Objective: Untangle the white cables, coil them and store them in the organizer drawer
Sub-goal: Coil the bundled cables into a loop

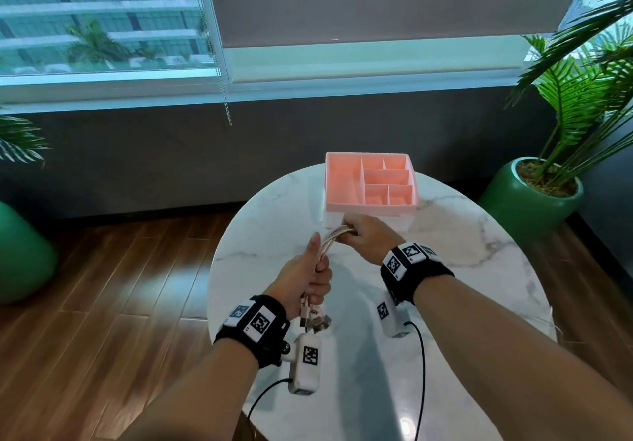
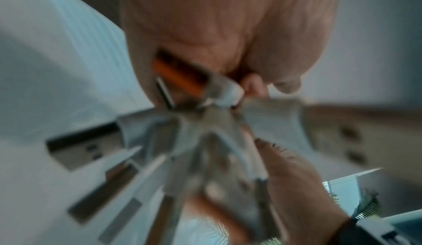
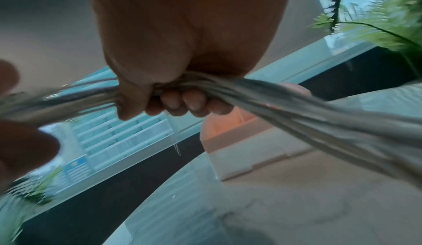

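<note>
Above the round white marble worktop (image 1: pixel 445 252), the left hand (image 1: pixel 305 278) is fisted round a bundle of thin white cables (image 1: pixel 330 239), its thumb up alongside, with their metal plugs (image 1: pixel 315 317) dangling below the fist. The right hand (image 1: pixel 364 238) curls round the same bundle further along, apparently to keep the strands taut and parallel for coiling. Strand count is unclear; several plugs show. One pink compartmented plastic organizer drawer (image 1: pixel 337 180) sits just beyond, six compartments, nothing visible inside them.
</note>
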